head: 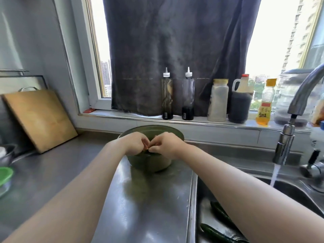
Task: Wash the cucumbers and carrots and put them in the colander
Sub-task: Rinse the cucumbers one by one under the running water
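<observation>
Steel counter (149,199): colander (150,165), leaning cutting board (40,118), green-lidded container (5,174).

**Your bare hands and forearms, seen from above**

Your left hand (135,143) and right hand (166,145) are uncovered. Your left forearm (78,190) and right forearm (236,186) are bare along all you can see of them, from the wrists to the lower edge of the view. The fingers are blurred, so you cannot make out nails or finer marks.
</observation>
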Tool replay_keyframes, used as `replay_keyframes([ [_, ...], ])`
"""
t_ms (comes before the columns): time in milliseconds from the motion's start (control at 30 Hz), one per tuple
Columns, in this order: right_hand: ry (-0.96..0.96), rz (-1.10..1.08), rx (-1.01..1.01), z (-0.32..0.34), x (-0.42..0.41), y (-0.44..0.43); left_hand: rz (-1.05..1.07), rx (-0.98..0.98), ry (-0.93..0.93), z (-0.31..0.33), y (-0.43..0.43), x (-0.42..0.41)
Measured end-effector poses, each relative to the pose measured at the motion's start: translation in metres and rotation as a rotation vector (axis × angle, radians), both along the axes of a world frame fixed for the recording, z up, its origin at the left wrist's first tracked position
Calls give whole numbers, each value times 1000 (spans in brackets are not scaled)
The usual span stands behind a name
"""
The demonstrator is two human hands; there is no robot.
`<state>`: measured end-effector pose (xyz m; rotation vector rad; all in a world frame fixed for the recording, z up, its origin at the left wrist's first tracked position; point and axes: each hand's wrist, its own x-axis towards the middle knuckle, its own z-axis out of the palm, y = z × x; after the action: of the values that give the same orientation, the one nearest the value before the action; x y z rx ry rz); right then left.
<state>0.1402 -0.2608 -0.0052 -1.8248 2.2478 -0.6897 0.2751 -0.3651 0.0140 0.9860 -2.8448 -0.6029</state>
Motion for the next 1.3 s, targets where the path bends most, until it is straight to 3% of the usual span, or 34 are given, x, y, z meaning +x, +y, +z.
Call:
replay_keyframes([
  [100,43,-41,-151,0,1,2,-12,-13,86,-2,3,-5],
  [200,-99,-202,-428,7,-8,8,-13,9,222,0,6,-15],
  [300,-448,-374,-648,18,-27,26,-31,-122,273,3,15,-29],
  [400,-1017,-469,-829,23,-44,60,-61,-302,335,6,39,-48],
  [500,-1337,-556,-800,12,-55,108,-170,-434,289,10,73,-72],
  [633,-1514,-656,-566,-15,-84,166,-312,-353,143,16,122,-100],
  [767,-1401,-788,-360,-51,-111,216,-385,-233,-17,0,166,-130],
  [1067,-1187,-907,-219,-107,-157,290,-432,5,-53,-81,222,-187],
  [1300,-344,-783,-143,-146,-182,309,-440,336,43,-139,238,-216],
])
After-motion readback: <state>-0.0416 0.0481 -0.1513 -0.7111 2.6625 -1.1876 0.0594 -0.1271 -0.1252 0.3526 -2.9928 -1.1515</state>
